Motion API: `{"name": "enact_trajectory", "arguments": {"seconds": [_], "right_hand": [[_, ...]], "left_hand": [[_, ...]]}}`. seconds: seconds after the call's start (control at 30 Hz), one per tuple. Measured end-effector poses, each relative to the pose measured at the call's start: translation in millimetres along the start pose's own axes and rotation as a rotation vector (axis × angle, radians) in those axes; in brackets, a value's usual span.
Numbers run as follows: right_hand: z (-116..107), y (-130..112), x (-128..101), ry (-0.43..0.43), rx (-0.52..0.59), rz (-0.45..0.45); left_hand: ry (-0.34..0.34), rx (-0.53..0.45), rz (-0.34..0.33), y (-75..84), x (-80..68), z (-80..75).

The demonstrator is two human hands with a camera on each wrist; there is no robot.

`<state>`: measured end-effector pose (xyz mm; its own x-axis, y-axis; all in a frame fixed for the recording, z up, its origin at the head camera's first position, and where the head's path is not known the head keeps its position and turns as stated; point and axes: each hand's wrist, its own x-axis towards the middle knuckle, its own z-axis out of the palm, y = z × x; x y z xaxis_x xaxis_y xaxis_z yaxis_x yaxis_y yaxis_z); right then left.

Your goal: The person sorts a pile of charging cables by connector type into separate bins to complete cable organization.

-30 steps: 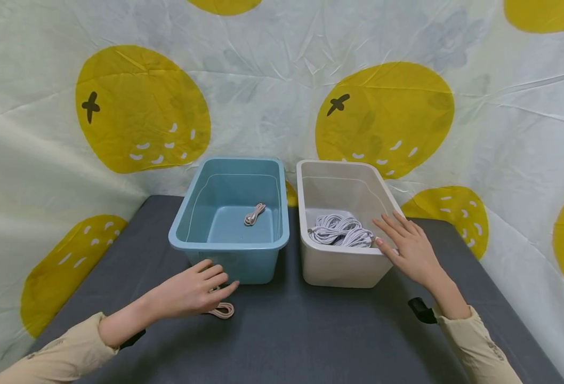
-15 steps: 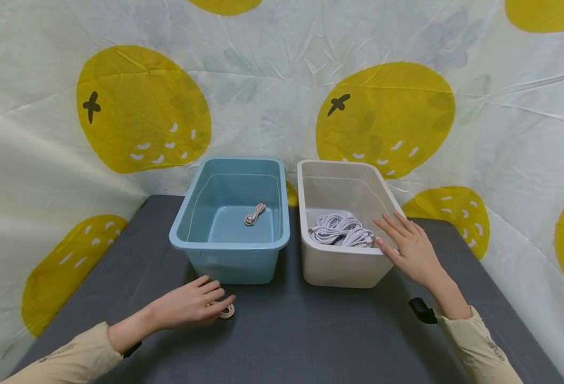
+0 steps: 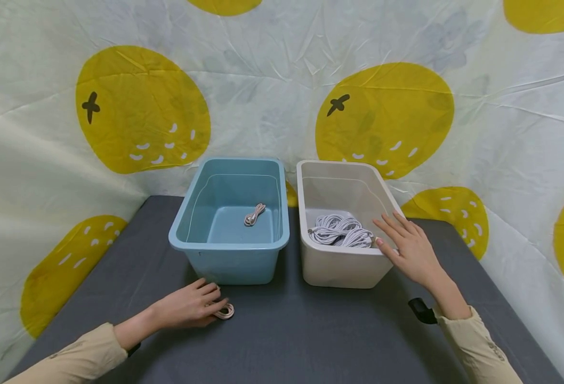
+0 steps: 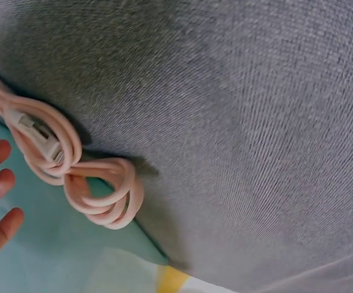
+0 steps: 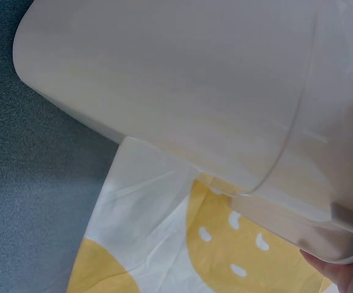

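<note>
Blue plastic bin [image 3: 229, 242] and white plastic bin [image 3: 341, 261] stand side by side, narrow gap between. Dark grey tabletop [image 3: 301, 336] in front is open; yellow-spotted cloth backdrop [image 3: 272, 96] blocks behind.

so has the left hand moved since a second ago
Yes. The left hand has drawn back slightly toward the person, away from the blue plastic bin, its fingers now curled over the coiled pink cable.

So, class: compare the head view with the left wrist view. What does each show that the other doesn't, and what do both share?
Head view only: the white bin holding white cables, the right hand on its rim, and a small cable inside the blue bin.
Left wrist view only: the connector plug on the pink cable.
Both: left hand, pink cable, grey tabletop.
</note>
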<state>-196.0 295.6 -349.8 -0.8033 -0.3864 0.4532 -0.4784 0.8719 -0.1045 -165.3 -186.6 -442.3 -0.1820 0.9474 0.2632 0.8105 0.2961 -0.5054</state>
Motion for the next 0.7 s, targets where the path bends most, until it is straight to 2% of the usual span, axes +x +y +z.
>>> {"name": "enact_trajectory", "arguments": {"seconds": [0.17,0.4,0.7], "right_hand": [[0,0,0,0.000,-0.001,-0.001],[-1,0,0,0.000,-0.008,0.002],[0,0,0,-0.010,-0.008,0.010]], "left_hand": [[-0.021,0.019,0.019,1.1,-1.6,3.4],[-0.040,0.010,0.009,1.6,-3.0,8.1],[-0.030,0.002,0.007,1.0,-4.3,15.3]]}}
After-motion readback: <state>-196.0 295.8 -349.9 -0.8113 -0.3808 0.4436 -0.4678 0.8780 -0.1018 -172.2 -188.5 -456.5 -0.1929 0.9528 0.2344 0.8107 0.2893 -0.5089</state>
